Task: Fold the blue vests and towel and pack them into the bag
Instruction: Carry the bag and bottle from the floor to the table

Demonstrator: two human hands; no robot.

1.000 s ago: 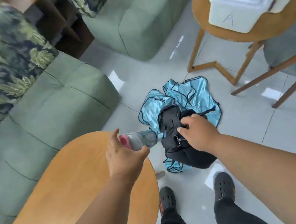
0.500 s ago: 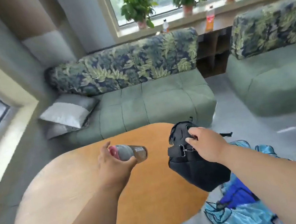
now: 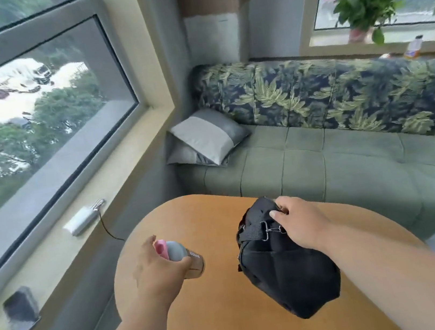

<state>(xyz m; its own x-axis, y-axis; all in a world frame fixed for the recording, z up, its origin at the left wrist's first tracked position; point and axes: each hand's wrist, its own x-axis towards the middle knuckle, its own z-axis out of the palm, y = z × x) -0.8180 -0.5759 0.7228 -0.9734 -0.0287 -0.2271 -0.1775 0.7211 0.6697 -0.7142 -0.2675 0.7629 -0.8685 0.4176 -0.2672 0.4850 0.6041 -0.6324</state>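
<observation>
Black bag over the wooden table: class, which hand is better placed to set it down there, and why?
The right hand, probably. It already grips the black bag by its top, over the wooden table. The left hand is busy holding a bottle.

Likely a lounge: sofa, cushion.
</observation>
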